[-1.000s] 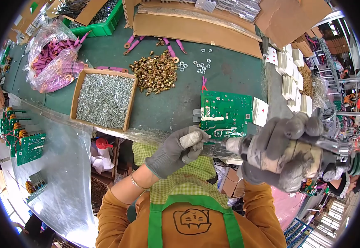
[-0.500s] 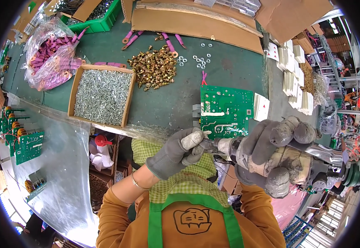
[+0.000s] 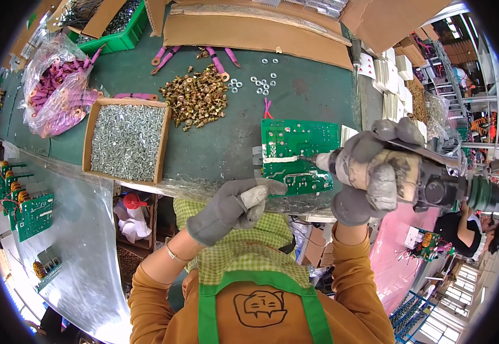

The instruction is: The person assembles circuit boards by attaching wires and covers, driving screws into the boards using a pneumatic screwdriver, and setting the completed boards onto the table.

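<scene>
A green circuit board lies solder side up near the table's front edge, two pink leads at its far left corner. In my gloved right hand is a power screwdriver with a taped body, held nearly level. Its bit points left and meets the board by a white strip, or hovers just over it; I cannot tell which. My gloved left hand has its index finger along the board's near left edge. The thumb presses on the other, curled fingers; anything inside them is hidden.
Left of the board stands a cardboard tray of small silver screws. Behind are a pile of brass-coloured bolts, several nuts and pink-sleeved cable lugs. A bag of lugs sits far left, stacked white cards right.
The screwdriver has moved up and left, its bit leaving my left fingertips for the middle of the board. My left index finger has stretched out along the board's near edge.
</scene>
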Motion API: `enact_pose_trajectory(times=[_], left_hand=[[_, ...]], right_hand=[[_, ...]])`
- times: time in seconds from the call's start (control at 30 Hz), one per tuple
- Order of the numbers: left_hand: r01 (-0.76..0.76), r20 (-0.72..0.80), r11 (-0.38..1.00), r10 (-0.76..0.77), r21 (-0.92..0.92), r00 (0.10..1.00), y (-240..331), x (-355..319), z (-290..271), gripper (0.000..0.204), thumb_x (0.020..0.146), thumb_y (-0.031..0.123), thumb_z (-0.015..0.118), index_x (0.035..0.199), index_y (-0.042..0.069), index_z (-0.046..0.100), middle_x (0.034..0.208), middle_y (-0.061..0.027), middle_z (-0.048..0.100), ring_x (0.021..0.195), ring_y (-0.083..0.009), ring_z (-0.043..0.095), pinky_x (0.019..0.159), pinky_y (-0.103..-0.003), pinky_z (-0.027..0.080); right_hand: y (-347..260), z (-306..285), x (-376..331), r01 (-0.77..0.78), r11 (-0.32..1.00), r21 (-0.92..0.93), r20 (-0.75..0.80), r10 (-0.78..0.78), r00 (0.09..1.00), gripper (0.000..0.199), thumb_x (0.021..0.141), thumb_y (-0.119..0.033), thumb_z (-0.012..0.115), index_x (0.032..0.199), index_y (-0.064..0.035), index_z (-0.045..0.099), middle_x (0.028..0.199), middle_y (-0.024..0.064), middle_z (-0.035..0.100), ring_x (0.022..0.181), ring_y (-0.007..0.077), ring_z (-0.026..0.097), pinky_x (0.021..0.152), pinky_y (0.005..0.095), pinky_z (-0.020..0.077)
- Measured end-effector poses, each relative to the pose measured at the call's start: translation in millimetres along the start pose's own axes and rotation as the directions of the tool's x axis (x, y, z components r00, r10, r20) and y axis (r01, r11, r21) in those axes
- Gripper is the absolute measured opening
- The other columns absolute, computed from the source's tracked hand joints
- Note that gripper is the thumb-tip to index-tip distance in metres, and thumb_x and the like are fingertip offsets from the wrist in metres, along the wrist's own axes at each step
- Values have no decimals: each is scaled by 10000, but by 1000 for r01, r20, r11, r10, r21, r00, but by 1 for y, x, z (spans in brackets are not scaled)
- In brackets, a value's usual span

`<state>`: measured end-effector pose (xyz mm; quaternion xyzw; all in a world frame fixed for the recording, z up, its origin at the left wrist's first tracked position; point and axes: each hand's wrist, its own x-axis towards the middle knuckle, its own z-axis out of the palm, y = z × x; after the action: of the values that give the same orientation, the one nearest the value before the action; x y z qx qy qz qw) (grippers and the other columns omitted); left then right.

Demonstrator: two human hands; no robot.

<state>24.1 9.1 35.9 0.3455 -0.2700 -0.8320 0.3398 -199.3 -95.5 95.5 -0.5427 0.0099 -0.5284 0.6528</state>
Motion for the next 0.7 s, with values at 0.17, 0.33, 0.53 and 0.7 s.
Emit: enact_pose_trajectory(times=[0.17,0.33,0.53,0.7], left_hand=[[16,1,1000,-16,16,1000,2,1,0,563,962,401,517,1260,-75,546,615,37,435,483,-44,348,436,-212,238],[4,25,1000,-4,-6,1000,-2,4,-4,558,969,400,512,1255,-78,546,610,41,433,480,-47,348,436,-213,240],[-11,8,999,11,-41,1000,-2,1,-3,596,974,437,497,1278,-75,519,639,29,453,495,-53,357,456,-217,256],[-41,58,960,59,-276,997,-7,-5,3,743,957,580,444,1347,-53,458,832,-37,593,628,-113,526,556,-250,390]], right_hand=[[21,-29,-44,169,934,-315,-517,-318,795,452,966,-385,511,1354,-156,469,1305,125,545,922,217,571,645,436,489],[20,-10,-30,-52,993,-102,-304,18,952,495,913,-158,615,1374,-165,434,1329,127,500,1076,237,541,772,443,510],[33,6,-23,-158,981,-113,-392,102,914,351,921,-262,637,1232,-152,516,1145,95,552,877,215,525,694,404,496],[29,-45,34,-254,936,242,791,-39,610,218,928,-373,597,1037,-187,566,982,92,544,657,219,490,586,450,441]])
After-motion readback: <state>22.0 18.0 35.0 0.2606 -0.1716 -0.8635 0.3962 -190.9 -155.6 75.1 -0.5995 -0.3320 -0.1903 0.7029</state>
